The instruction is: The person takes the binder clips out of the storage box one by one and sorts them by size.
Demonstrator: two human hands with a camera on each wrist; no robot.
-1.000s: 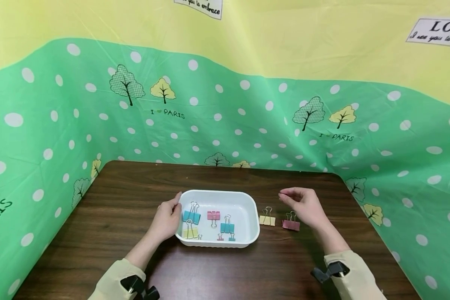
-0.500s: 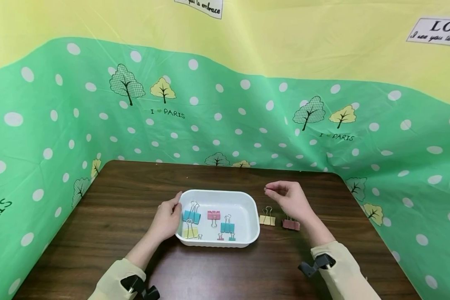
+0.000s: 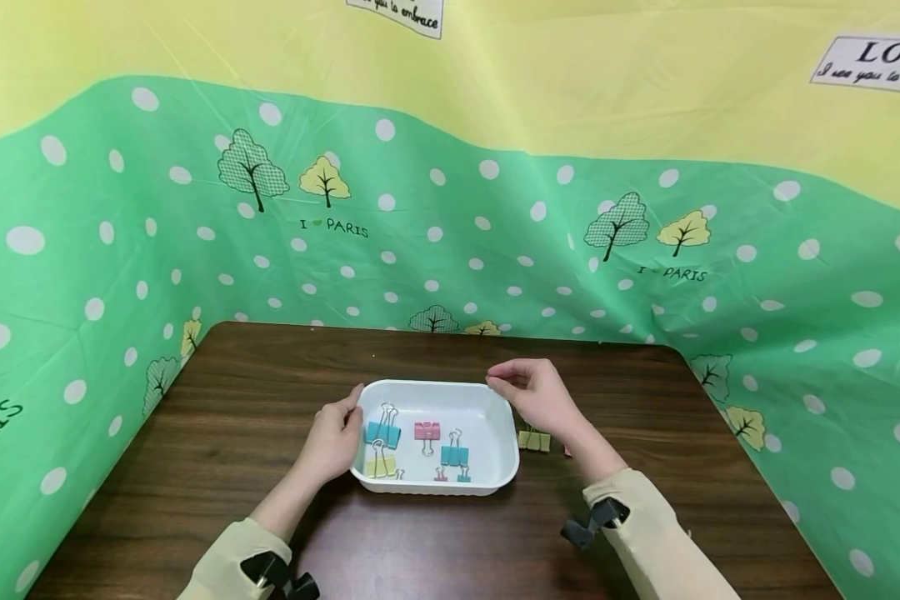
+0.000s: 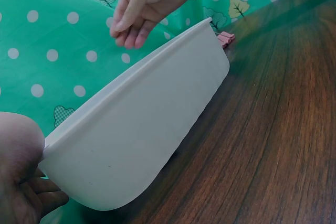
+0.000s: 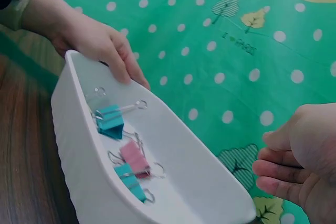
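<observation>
A white plastic tray [image 3: 495, 482] stands on the table with several binder clips inside. My left hand [image 3: 333, 437] grips its left rim, thumb over the edge. In the tray lie a large blue binder clip [image 3: 383, 434], a pink binder clip [image 3: 427, 431], another blue binder clip [image 3: 454, 456], a yellow binder clip [image 3: 381, 467] and some tiny ones near the front wall. My right hand [image 3: 540, 398] hovers over the tray's far right corner, thumb and fingertips close together. Whether something small sits between those fingertips cannot be seen.
Right of the tray, a yellow binder clip [image 3: 534, 441] lies on the brown wooden table [image 3: 450, 550]. A pink binder clip [image 4: 226, 39] beside it is mostly hidden by my right forearm in the head view. A green and yellow patterned cloth [image 3: 450, 242] hangs around the table.
My right hand has moved left from above the pink binder clip on the table to the tray's right rim, fingertips still together. My left hand and the tray have stayed put.
</observation>
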